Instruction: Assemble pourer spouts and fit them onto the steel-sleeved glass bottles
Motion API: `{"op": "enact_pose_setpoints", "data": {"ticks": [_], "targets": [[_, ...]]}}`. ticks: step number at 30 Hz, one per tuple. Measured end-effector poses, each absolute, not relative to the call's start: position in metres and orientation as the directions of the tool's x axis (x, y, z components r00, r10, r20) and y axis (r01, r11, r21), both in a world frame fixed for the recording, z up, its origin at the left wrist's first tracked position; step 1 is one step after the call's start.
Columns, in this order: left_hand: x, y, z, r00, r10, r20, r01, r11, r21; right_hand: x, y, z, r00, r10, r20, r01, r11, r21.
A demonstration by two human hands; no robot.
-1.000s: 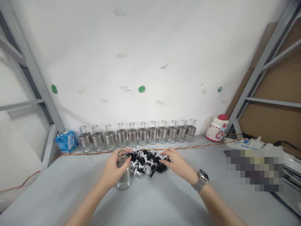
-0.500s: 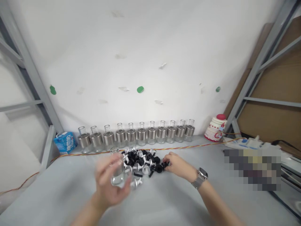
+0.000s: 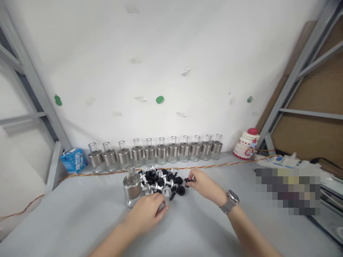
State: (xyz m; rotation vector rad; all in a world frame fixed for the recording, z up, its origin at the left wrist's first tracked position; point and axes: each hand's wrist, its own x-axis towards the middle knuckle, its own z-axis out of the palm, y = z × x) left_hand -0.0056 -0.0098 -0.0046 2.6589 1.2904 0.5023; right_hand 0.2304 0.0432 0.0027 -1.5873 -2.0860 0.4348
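Note:
My left hand (image 3: 150, 210) rests low at the front of a heap of black and white-silver bottle stoppers (image 3: 160, 180). Its fingers are closed round a white-silver stopper (image 3: 162, 206), mostly covered by the hand. Just behind that hand stands an uncapped glass bottle (image 3: 132, 189) with a steel sleeve, upright and apart from the others. At the heap's right edge my right hand (image 3: 200, 182), with a watch on the wrist, pinches a small black stopper part (image 3: 189, 180).
Several matching uncapped bottles (image 3: 161, 151) line the wall. A red-yellow twisted wire (image 3: 107, 174) runs in front of them. At left sits a blue carton (image 3: 74, 161); at right, a white jar with a red lid (image 3: 245, 144) and a blue-and-white object (image 3: 284, 162).
My left hand has come away from the lone bottle, moving right and down onto the stopper lying in front of the heap. My right hand has shifted slightly up, still pinching the black part.

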Motion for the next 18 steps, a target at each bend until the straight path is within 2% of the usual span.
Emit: {"op": "enact_pose_setpoints", "data": {"ticks": [3,5,7,8,9,10,12,15,18], "targets": [[-0.005,-0.012,-0.001,0.548,0.761,0.346,0.686,-0.646,0.335,0.229,0.042,0.012,-0.148,0.954,0.260,0.729,0.283,-0.623],[-0.003,-0.014,0.001,0.415,0.817,0.400,0.605,-0.576,0.549,0.224,0.039,0.017,-0.150,0.943,0.297,0.592,0.326,-0.737],[-0.001,-0.014,0.003,0.256,0.919,0.300,0.369,-0.380,0.848,0.214,0.033,0.021,-0.242,0.921,0.305,0.405,0.382,-0.831],[0.000,-0.013,0.004,0.222,0.956,0.192,0.204,-0.238,0.950,0.209,0.029,0.021,-0.307,0.903,0.301,0.310,0.394,-0.865],[0.002,-0.013,0.006,0.231,0.970,0.078,0.047,-0.092,0.995,0.203,0.024,0.021,-0.370,0.883,0.288,0.227,0.387,-0.894],[0.003,-0.012,0.007,0.272,0.962,-0.014,-0.074,0.036,0.997,0.197,0.020,0.020,-0.422,0.864,0.274,0.167,0.371,-0.913],[0.006,-0.012,0.009,0.360,0.926,-0.112,-0.180,0.187,0.966,0.186,0.013,0.017,-0.471,0.842,0.262,0.115,0.353,-0.929],[0.008,-0.012,0.010,0.401,0.904,-0.151,-0.148,0.226,0.963,0.177,0.009,0.012,-0.493,0.832,0.254,0.120,0.354,-0.927],[0.008,-0.011,0.010,0.361,0.918,-0.164,-0.127,0.222,0.967,0.177,0.011,0.010,-0.493,0.837,0.237,0.111,0.331,-0.937]]}}
